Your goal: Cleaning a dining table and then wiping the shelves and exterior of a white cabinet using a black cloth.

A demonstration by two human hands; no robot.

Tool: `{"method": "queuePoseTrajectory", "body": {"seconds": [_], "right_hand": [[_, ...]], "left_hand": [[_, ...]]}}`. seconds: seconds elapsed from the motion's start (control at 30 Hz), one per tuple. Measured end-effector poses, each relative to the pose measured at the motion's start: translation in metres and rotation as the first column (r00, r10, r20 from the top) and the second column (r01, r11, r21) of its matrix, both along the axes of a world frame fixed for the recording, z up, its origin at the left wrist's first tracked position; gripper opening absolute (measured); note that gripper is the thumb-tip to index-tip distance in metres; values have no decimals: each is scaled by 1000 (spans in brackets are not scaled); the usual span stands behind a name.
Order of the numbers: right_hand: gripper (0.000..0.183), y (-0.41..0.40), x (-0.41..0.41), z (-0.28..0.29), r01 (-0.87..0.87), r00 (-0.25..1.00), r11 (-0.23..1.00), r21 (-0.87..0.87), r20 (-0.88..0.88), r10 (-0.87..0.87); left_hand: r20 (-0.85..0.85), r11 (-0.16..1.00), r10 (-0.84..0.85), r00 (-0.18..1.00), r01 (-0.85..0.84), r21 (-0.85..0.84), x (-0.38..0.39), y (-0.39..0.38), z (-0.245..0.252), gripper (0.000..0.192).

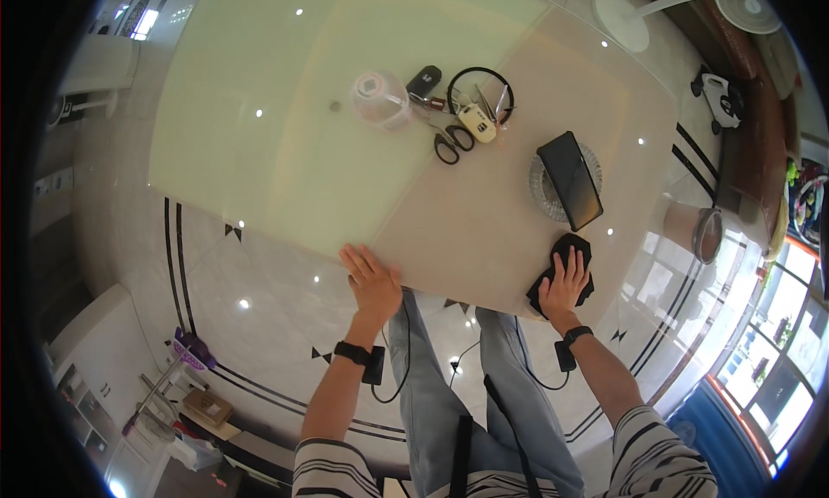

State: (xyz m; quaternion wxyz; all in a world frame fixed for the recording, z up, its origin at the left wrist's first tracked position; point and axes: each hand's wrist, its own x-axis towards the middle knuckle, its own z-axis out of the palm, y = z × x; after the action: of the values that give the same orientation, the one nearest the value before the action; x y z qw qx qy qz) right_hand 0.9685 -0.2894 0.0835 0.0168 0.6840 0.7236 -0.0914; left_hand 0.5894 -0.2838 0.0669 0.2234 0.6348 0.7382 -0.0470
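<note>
My left hand (375, 286) rests palm down on the near edge of the glass-topped table (311, 174), fingers apart and holding nothing. Under my right hand (565, 283) lies a folded black cloth (570, 245) near the table's edge; whether the fingers grip it is not clear. Just beyond the cloth a black smartphone (572, 181) leans across a round clear glass dish (539, 181). Farther back are black-handled scissors (455, 143), a cream-coloured device (478, 122), a black ring-shaped cable (476, 69), a black car key fob (424, 81) and a translucent pinkish plastic container (382, 103).
A white fan (620, 20) stands beyond the table's far right side. Right of the table are a waste bin (686, 231) and a brown sofa (745, 155). A purple-headed broom (193, 350) and a cardboard box (207, 407) are at lower left. Cables hang from both wrists.
</note>
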Motion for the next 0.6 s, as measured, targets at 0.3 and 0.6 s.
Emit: {"method": "queuePoseTrajectory", "body": {"seconds": [0.3,0.6], "right_hand": [[57,21,-138,-14,79,997,992,97,-7,-78],[56,103,-382,-11,27,986,993,114,-169,-8]], "left_hand": [[15,973,-179,984,179,-149,-41,41,52,73],[23,986,28,999,-31,166,-201,112,25,62]]}}
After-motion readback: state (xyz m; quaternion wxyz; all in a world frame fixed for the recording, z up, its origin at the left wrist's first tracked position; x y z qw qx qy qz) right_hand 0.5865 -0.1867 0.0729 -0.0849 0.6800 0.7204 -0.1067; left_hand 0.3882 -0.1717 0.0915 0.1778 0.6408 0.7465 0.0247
